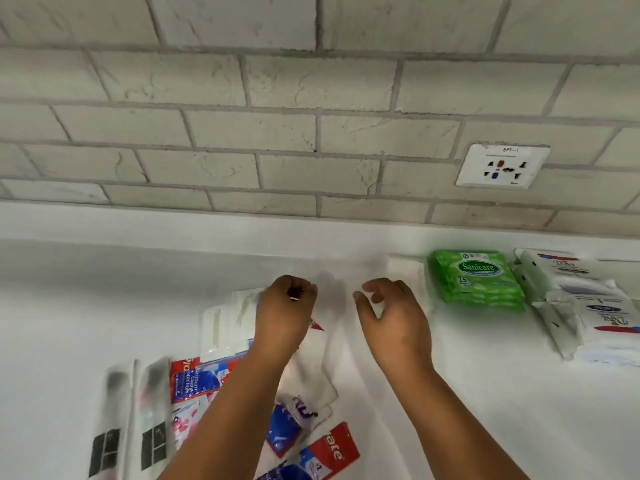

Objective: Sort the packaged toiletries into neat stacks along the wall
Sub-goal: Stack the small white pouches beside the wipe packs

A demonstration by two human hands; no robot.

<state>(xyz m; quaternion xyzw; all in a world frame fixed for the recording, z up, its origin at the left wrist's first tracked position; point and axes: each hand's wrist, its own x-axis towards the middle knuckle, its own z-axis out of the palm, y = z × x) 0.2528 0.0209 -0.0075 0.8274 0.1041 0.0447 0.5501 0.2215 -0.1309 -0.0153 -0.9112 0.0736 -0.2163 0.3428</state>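
white counter (450, 393), two hands (346, 317), three green packs (476, 282)

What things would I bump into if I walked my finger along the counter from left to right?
Clear packets with black labels → red and blue toothpaste boxes → left hand → right hand → green wipes stack → white soap boxes.

A home bathroom or kitchen counter (104, 271): tiled wall (277, 126), socket (503, 165), packaged toiletries (476, 278)
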